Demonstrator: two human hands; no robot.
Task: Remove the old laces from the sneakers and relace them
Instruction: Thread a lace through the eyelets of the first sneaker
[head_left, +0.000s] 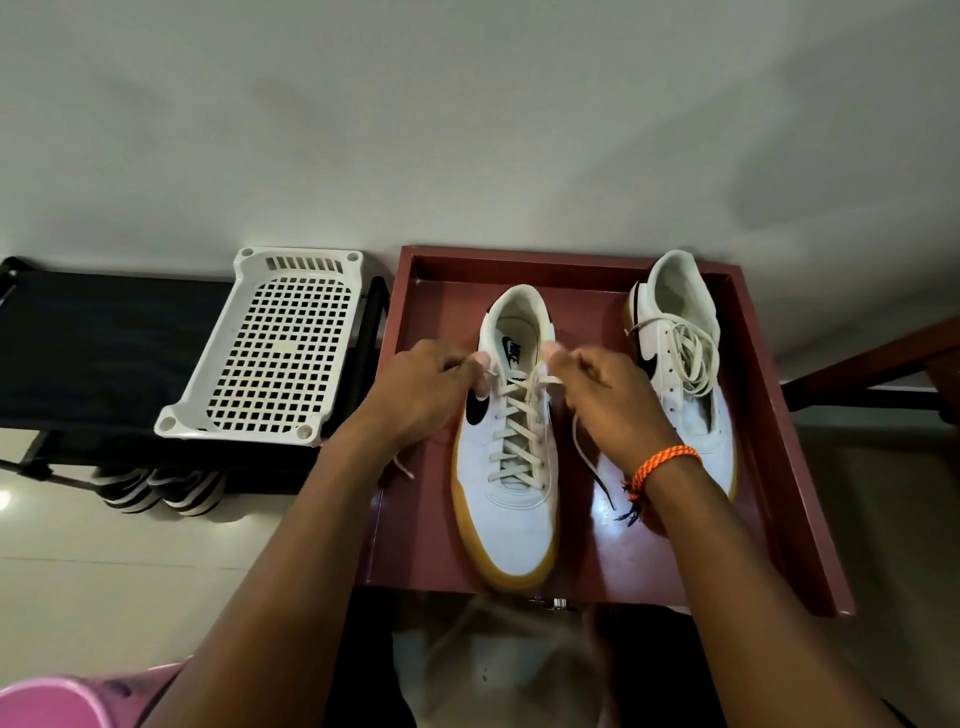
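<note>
Pinching lace (519, 415) ends at near sneaker (511, 499) top eyelets: left hand (423, 395) fingers curled tight, right hand (615, 405) likewise.

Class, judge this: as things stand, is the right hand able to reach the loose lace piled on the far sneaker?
Probably yes. The right hand lies just beside the far sneaker, and nothing covers its loose lace, but the hand now pinches the near sneaker's lace.
</note>
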